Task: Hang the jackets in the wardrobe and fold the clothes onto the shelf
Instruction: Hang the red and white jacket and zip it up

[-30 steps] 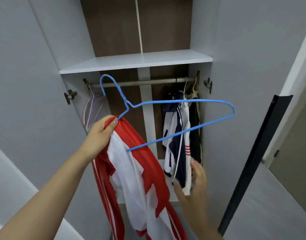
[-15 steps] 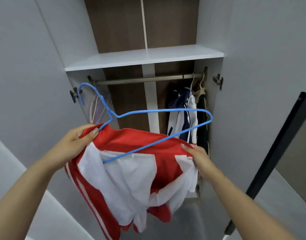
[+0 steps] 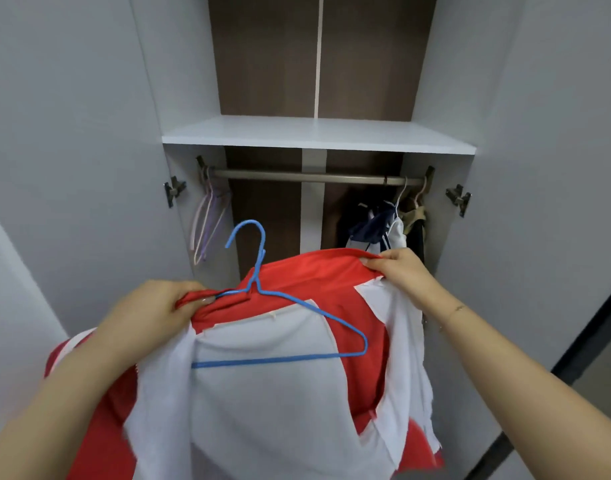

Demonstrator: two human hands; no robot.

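Note:
A red jacket with white lining (image 3: pixel 317 282) is spread open in front of the wardrobe, lining towards me. A blue wire hanger (image 3: pixel 279 306) lies inside it, hook upright above the collar. My left hand (image 3: pixel 158 313) grips the jacket's left shoulder edge together with the hanger's left arm. My right hand (image 3: pixel 404 271) pinches the jacket's right edge and holds it up. The hanging rail (image 3: pixel 307 176) runs under the white shelf (image 3: pixel 317 136).
Empty pale hangers (image 3: pixel 207 223) dangle at the rail's left end. A navy-and-white jacket (image 3: pixel 380 226) and a dark garment (image 3: pixel 416 230) hang at its right end. Both wardrobe doors stand open, with hinges (image 3: pixel 458 199) on the side walls.
The hanger has dropped from above the jacket to inside it, hook now upright. My right hand rose and spread the jacket's right edge wide; the view moved closer to the wardrobe.

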